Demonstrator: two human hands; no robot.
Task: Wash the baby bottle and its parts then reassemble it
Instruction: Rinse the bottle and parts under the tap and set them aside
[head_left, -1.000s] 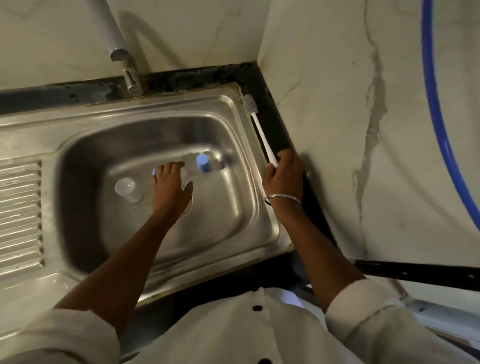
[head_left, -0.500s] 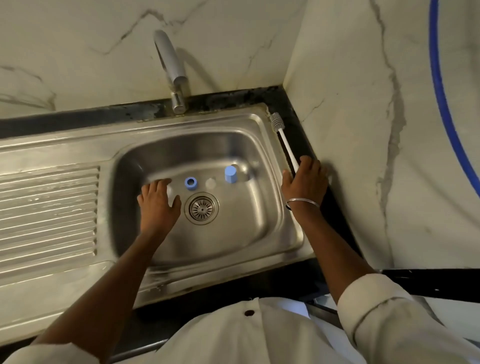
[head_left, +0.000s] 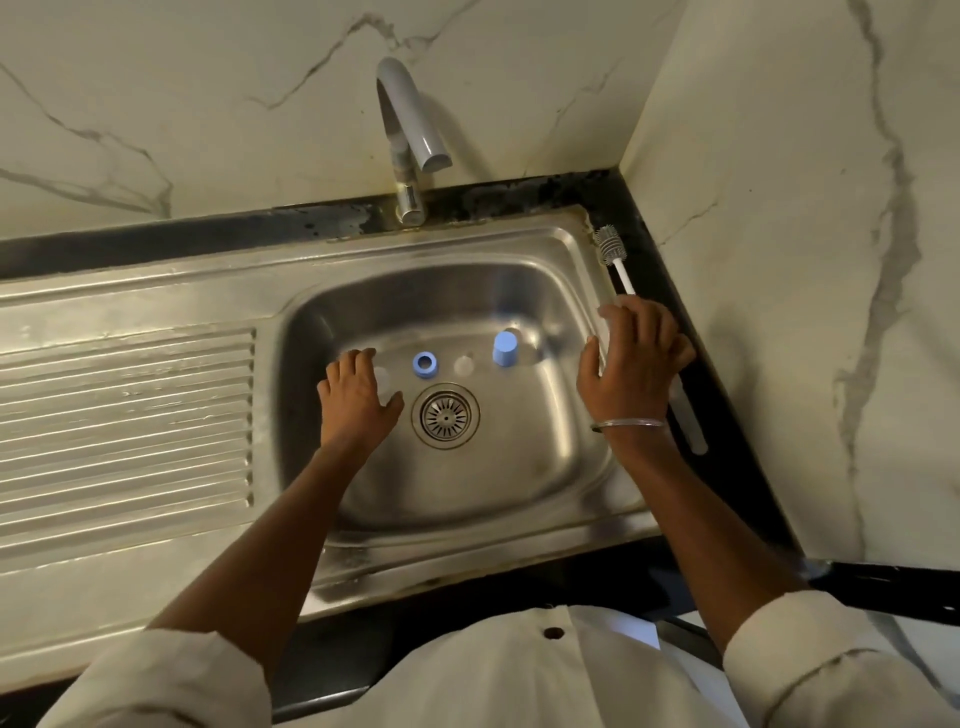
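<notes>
Steel sink (head_left: 519, 493) set into dark bench (head_left: 156, 241), mid-frame. On basin floor, in a row above the drain (head_left: 445, 415): blue ring (head_left: 425, 365), clear round piece (head_left: 464, 365), blue cap (head_left: 505, 349). Along right rim: bottle brush (head_left: 622, 275).

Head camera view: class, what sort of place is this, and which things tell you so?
Probably a home kitchen, at the sink corner: a steel sink with a ribbed draining board, a tap against marble-look walls, and a bottle brush lying beside the basin.
</notes>
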